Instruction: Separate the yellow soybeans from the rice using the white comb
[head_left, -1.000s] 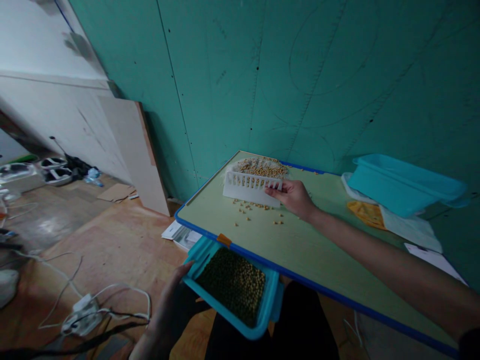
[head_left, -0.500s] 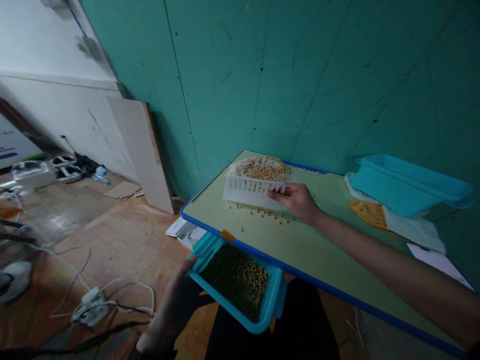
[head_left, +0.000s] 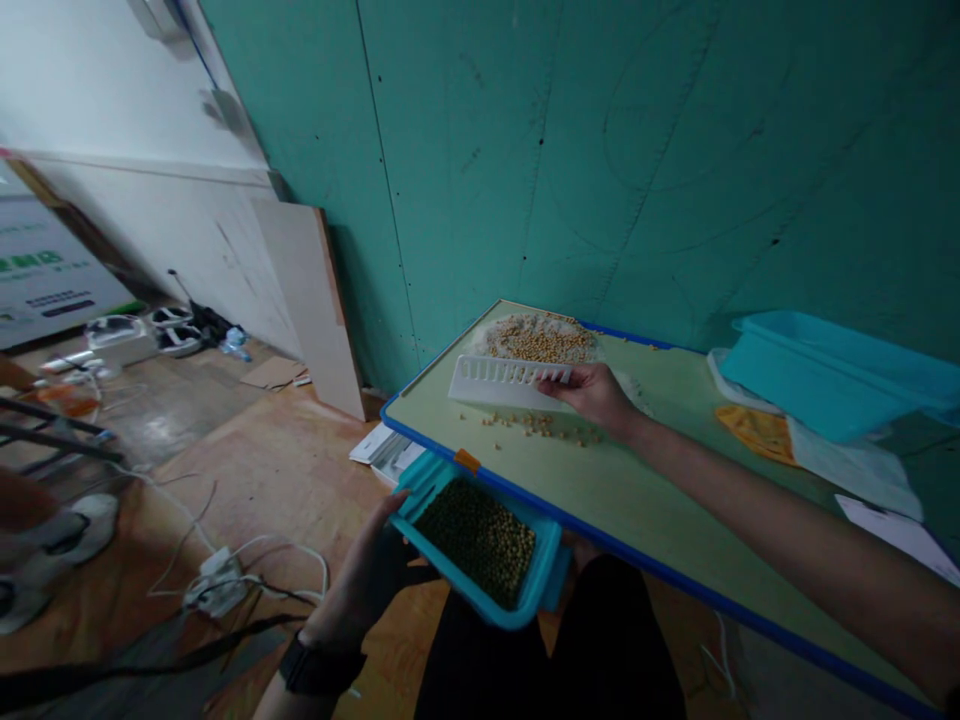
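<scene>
My right hand (head_left: 594, 394) is closed on a white slotted plastic scraper (head_left: 504, 383), held on edge on the green table (head_left: 600, 480) just in front of a pile of yellow beans (head_left: 541, 340). Loose beans (head_left: 540, 425) lie scattered on the near side of the scraper. My left hand (head_left: 367, 575) grips the left side of a teal plastic box (head_left: 480, 545) filled with beans, held below the table's blue front edge above my lap.
A teal tub (head_left: 832, 375) stands at the table's back right over white and orange sheets (head_left: 757, 430). A teal wall rises behind. On the wooden floor at left lie cables and a power strip (head_left: 217, 590), papers (head_left: 382, 450), and another person's shoe (head_left: 52, 540).
The view has shifted left and the scraper has tipped slightly, with the loose beans drawn a little nearer the table's front edge. My left hand still holds the box.
</scene>
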